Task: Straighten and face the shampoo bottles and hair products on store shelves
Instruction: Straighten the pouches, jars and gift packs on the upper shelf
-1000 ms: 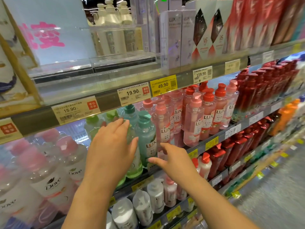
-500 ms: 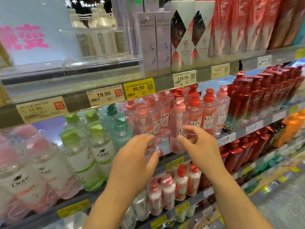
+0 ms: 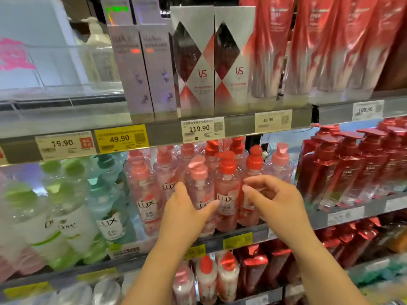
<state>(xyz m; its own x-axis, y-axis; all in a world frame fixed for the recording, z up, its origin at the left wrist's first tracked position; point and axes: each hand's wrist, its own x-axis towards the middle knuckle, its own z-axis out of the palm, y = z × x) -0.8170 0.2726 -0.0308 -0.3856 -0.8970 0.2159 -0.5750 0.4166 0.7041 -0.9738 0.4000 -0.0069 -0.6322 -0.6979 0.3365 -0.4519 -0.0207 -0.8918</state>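
Observation:
Pink LUX pump bottles [image 3: 228,194] stand crowded on the middle shelf [image 3: 343,213], with red and pale pink caps. My left hand [image 3: 187,216] is on the front bottle with the pale pink cap [image 3: 199,177], fingers up its left side and thumb across its front below the label. My right hand [image 3: 277,201] hovers in front of a red-capped LUX bottle [image 3: 254,164], fingers loosely curled and holding nothing. The bottle labels face mostly forward, and some pump heads point different ways.
Green Dove bottles [image 3: 66,216] and teal LUX bottles [image 3: 108,208] stand at left, dark red bottles [image 3: 343,170] at right. VS boxes [image 3: 211,62] and red refill pouches [image 3: 330,45] fill the shelf above. Small bottles [image 3: 207,278] sit on the shelf below.
Both hands and my view have shifted right, from the green and teal bottles to the pink LUX bottles. My left hand has come onto the pale-pink-capped bottle.

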